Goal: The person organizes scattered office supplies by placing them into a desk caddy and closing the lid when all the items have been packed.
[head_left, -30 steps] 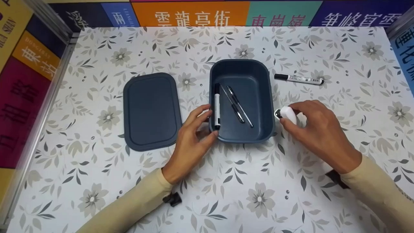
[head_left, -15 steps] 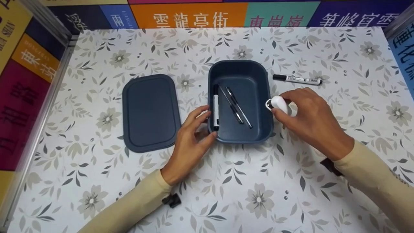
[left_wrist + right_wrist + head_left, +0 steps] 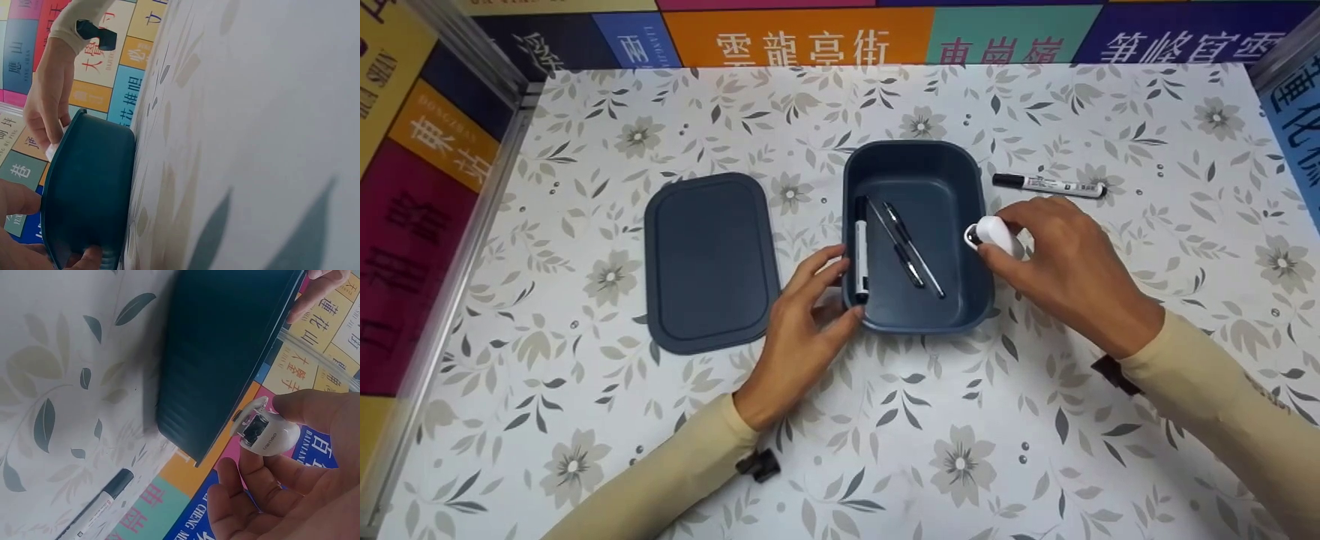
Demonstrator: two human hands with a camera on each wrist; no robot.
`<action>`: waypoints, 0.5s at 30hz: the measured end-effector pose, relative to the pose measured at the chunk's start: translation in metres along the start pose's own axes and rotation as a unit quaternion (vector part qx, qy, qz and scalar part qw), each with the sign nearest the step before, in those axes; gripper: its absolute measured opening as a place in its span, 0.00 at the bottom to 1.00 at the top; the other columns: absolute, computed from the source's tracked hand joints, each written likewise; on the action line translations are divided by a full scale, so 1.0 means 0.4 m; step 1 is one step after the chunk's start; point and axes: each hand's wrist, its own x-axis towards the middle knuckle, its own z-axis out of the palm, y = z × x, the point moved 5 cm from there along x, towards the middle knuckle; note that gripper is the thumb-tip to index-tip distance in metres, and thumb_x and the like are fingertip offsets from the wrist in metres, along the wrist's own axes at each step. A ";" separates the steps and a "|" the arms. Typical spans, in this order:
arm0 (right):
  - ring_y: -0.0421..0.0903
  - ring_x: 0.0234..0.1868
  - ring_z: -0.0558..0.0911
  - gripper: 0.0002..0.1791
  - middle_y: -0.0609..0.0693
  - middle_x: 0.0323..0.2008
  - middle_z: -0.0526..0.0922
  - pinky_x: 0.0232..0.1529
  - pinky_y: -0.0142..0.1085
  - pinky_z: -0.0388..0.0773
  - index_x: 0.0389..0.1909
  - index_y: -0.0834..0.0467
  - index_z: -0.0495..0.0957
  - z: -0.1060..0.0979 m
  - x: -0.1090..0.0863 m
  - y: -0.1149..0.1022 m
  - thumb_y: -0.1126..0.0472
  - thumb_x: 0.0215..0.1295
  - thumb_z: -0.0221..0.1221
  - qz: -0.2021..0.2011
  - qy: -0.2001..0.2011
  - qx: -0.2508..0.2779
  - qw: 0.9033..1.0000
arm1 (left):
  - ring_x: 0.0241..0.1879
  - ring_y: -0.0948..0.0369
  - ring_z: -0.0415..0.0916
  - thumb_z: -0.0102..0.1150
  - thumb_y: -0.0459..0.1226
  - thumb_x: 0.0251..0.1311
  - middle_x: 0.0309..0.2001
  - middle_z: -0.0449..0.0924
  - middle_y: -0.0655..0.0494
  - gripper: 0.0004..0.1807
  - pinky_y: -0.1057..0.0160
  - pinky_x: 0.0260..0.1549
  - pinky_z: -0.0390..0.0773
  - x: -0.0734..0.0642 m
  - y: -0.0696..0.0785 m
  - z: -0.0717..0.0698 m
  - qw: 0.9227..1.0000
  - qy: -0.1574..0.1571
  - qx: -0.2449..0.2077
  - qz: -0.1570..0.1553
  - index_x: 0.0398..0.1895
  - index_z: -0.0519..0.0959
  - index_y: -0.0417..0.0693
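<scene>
A dark blue plastic box (image 3: 915, 307) stands open-topped on the table. My left hand (image 3: 802, 322) holds its near left corner, fingers at the left side and thumb near the front rim. Inside the box lie a black-and-white marker (image 3: 862, 251) along the left wall and two slim pens (image 3: 913, 244) with clear barrels and black grips. Over the box's right rim, my right hand (image 3: 1072, 262) pinches a small white rounded gadget (image 3: 273, 435) between thumb and fingers. The gadget has a dark metallic part and printed lettering; its exact kind is unclear. The other fingers curl loosely below.
The box's matching blue lid (image 3: 709, 262) lies flat to the left. Another black-and-white marker (image 3: 1050, 185) rests on the table beyond my right hand. A flowered cloth (image 3: 840, 465) covers the table, and lettered panels (image 3: 810, 37) stand along the back and sides.
My right hand has carried the white gadget leftward and slightly away from me, from beside the box to over its right rim. My left hand keeps its place at the box.
</scene>
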 end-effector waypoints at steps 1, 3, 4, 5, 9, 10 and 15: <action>0.54 0.42 0.80 0.13 0.57 0.38 0.86 0.42 0.45 0.76 0.41 0.64 0.84 0.001 0.002 0.000 0.62 0.58 0.70 0.000 -0.001 -0.003 1.000 | 0.57 0.49 0.78 0.67 0.25 0.58 0.72 0.65 0.54 0.31 0.60 0.51 0.84 0.000 0.001 0.000 1.000 0.000 0.001 0.000 0.67 0.72 0.35; 0.54 0.42 0.80 0.12 0.57 0.38 0.86 0.42 0.45 0.76 0.41 0.64 0.84 0.003 0.006 -0.001 0.62 0.58 0.70 0.003 -0.004 -0.005 1.000 | 0.57 0.49 0.78 0.67 0.25 0.58 0.72 0.65 0.54 0.31 0.60 0.51 0.84 0.001 0.001 0.000 1.000 -0.001 0.001 -0.001 0.67 0.72 0.34; 0.54 0.43 0.80 0.12 0.57 0.38 0.86 0.41 0.45 0.76 0.40 0.64 0.84 0.004 0.009 -0.002 0.62 0.58 0.70 0.004 -0.008 -0.007 1.000 | 0.56 0.49 0.78 0.67 0.24 0.58 0.72 0.65 0.55 0.31 0.60 0.51 0.84 0.001 0.002 0.000 1.000 -0.001 0.001 -0.001 0.67 0.72 0.34; 0.54 0.42 0.80 0.12 0.56 0.38 0.86 0.41 0.45 0.76 0.40 0.64 0.84 0.006 0.012 -0.002 0.62 0.58 0.69 0.005 -0.011 -0.009 1.000 | 0.56 0.49 0.78 0.67 0.24 0.58 0.72 0.65 0.55 0.31 0.60 0.51 0.84 0.001 0.003 -0.001 1.000 -0.001 0.001 -0.002 0.67 0.72 0.34; 0.53 0.41 0.78 0.10 0.55 0.36 0.85 0.39 0.44 0.75 0.38 0.63 0.83 0.016 0.025 -0.005 0.61 0.59 0.69 0.007 -0.023 -0.015 1.000 | 0.56 0.48 0.79 0.66 0.24 0.58 0.72 0.65 0.54 0.31 0.60 0.52 0.83 0.000 0.003 0.000 1.000 -0.002 -0.007 -0.003 0.67 0.72 0.34; 0.52 0.40 0.78 0.10 0.55 0.35 0.85 0.38 0.43 0.75 0.37 0.63 0.83 0.019 0.029 -0.006 0.60 0.59 0.69 0.007 -0.025 -0.016 1.000 | 0.56 0.48 0.79 0.66 0.24 0.58 0.72 0.65 0.54 0.31 0.60 0.52 0.83 -0.001 0.002 0.000 1.000 -0.002 -0.009 -0.003 0.67 0.72 0.34; 0.53 0.39 0.77 0.12 0.55 0.35 0.84 0.37 0.45 0.74 0.37 0.64 0.82 0.030 0.045 -0.008 0.58 0.60 0.69 0.007 -0.031 -0.020 0.999 | 0.55 0.47 0.79 0.66 0.23 0.58 0.72 0.65 0.53 0.31 0.60 0.53 0.83 -0.001 0.001 0.002 1.000 -0.004 -0.016 -0.004 0.67 0.72 0.33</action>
